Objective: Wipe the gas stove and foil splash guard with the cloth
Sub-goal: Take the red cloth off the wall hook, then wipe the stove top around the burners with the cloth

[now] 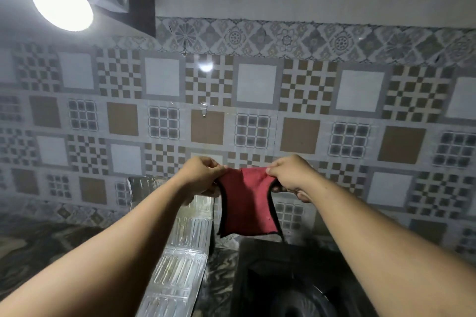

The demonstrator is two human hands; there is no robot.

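A red cloth [247, 203] with a dark edge hangs spread in front of me, above the worktop. My left hand [202, 175] pinches its upper left corner and my right hand [291, 175] pinches its upper right corner. Below the cloth, at the bottom right, lies the black gas stove [283, 288], partly hidden by my right forearm. The shiny foil splash guard [180, 265] stands upright to the left of the stove, running from the wall toward me. Neither hand touches the stove or the guard.
A patterned tiled wall [257, 110] fills the view ahead, with a small hook [204, 109] on it. A bright lamp [61, 5] glares at the top left. Dark marbled worktop [38, 244] extends left of the guard.
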